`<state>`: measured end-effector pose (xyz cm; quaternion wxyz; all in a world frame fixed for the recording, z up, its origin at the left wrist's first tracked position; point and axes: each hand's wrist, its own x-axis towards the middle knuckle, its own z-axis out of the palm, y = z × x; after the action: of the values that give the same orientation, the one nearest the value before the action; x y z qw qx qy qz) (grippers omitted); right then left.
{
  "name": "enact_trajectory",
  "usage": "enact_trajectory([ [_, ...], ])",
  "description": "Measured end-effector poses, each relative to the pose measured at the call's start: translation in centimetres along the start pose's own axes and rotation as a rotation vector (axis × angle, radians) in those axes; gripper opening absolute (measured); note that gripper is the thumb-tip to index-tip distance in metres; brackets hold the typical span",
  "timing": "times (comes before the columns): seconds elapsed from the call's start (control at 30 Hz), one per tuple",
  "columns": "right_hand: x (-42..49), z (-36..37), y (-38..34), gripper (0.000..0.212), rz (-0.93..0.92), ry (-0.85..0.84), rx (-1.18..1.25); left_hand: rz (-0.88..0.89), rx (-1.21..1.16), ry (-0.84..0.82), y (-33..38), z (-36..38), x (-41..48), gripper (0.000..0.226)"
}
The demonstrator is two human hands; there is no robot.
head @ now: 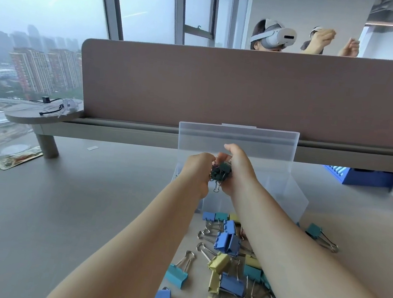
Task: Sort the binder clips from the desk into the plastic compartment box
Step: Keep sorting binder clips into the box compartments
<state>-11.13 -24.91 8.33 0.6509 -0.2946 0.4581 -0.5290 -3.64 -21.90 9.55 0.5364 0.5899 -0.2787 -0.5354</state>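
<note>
Blue, teal and pale-yellow binder clips [231,269] lie heaped at the near edge of the desk [63,207], right of centre, partly under the right forearm. One teal clip sits apart toward the right edge.

Farther in, both hands meet above the plastic compartment box [292,195]. Right hand [237,167] cups a bunch of dark green clips [222,172], fingers curled round it. Left hand [198,171] closes on the same bunch from the other side, fingertips pinching. Which compartment lies beneath: cannot tell, hands cover it.

Judgement: clips are light, stiff steel with smooth painted bodies. Wire handles swing and snag on each other, so a bunch tends to hang together. Best hold is across the flat body sides, not the loops.

Box lid [237,138] stands upright behind, against the partition screen [221,86].
</note>
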Motion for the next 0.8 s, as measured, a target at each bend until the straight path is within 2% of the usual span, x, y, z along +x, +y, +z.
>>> enact_trajectory([
  [0.4,-0.7,0.1,-0.3,0.02,0.045,0.036,0.05,-0.077,-0.111,-0.114,1.1,-0.8,-2.3,0.034],
  [0.53,-0.5,-0.3,-0.3,0.022,0.028,0.083,-0.077,-0.092,-0.086,-0.113,1.2,-0.9,-2.3,0.041],
  [0.7,-0.5,-0.6,-0.6,0.026,-0.011,0.064,-0.185,-0.111,-0.046,-0.13,1.2,-1.0,-1.6,0.05],
  [0.8,-0.3,-0.6,-0.6,0.03,0.0,0.019,-0.055,-0.104,-0.008,-0.159,1.0,-1.0,-0.8,0.059],
])
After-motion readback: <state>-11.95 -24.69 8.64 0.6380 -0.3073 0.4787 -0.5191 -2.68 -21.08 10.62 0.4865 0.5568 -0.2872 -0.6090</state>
